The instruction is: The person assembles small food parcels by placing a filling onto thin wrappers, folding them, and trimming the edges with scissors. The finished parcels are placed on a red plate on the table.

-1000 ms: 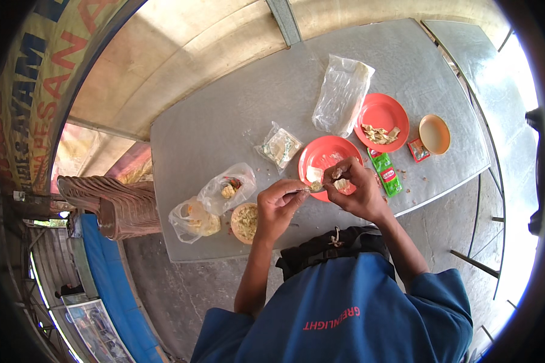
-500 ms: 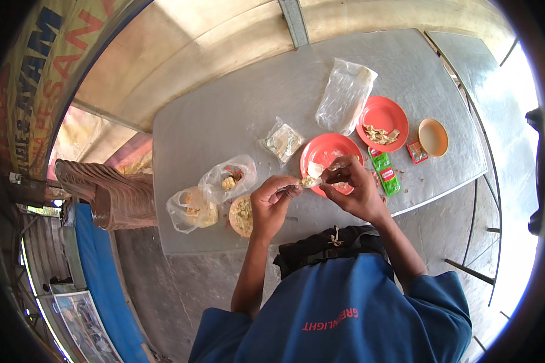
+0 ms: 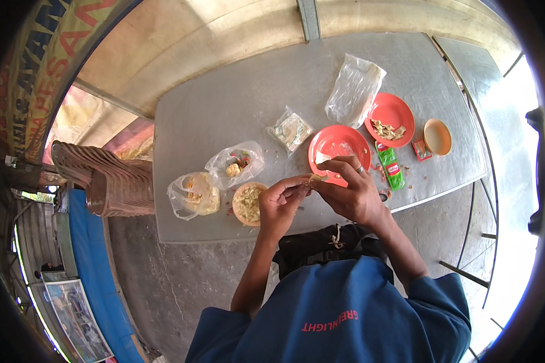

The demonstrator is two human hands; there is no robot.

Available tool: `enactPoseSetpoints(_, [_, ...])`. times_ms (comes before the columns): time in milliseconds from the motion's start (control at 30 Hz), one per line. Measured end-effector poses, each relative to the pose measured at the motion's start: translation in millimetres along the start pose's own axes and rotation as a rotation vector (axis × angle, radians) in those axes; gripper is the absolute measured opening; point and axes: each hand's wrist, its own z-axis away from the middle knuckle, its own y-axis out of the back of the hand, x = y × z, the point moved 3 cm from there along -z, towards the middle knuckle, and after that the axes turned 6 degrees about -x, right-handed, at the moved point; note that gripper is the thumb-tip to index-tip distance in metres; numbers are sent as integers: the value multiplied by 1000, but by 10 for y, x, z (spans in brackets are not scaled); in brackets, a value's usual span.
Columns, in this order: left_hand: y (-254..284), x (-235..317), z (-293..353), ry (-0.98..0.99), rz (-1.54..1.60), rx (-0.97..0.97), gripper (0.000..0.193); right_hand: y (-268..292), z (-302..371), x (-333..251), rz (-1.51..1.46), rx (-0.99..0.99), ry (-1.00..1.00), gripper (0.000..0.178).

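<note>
Biggest thing here is the grey table (image 3: 224,109), which takes up most of the middle of the frame. Over at the left there's a tall stack of brown chairs (image 3: 112,190).

Right hand (image 3: 358,196) is just right of centre, fingers curled in, thumb and fingertips bunched at one end of what's being worked on. Left hand (image 3: 278,206) meets it from the left, thumb and forefinger pinched together with basically no gap.

Above the hands is a red plate (image 3: 328,139), partly hidden by the right hand, with a clear plastic bag (image 3: 354,88) upper right of it. A second red plate (image 3: 395,106) with pale strips sits further right. Left of centre there are two knotted-looking food bags (image 3: 194,196), plus a bowl (image 3: 243,221) of crumbly yellowish mix just beside the left hand. Smaller stuff on the right: a green packet (image 3: 390,166) and an orange bowl (image 3: 449,143).

Smallest is the one that matters: a little pale piece (image 3: 318,178) held between both sets of fingertips, dead centre, in front of the red plate's lower left edge. Too small to tell what's inside. Looks to me like the fiddly fold-and-pinch stage, so I'd say the next move calls for a light, steady squeeze from both thumbs, nothing that tears it.
</note>
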Motion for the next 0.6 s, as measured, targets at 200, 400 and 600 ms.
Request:
enactPoseSetpoints(200, [201, 30, 39, 13, -4, -9, 19, -168, -66, -73, -113, 53, -149, 34])
enactPoseSetpoints(400, [559, 60, 10, 72, 44, -74, 18, -358, -154, -269, 85, -10, -98, 35])
enactPoseSetpoints(600, [954, 125, -33, 147, 91, -158, 18, -620, -319, -524, 115, -3, -209, 31])
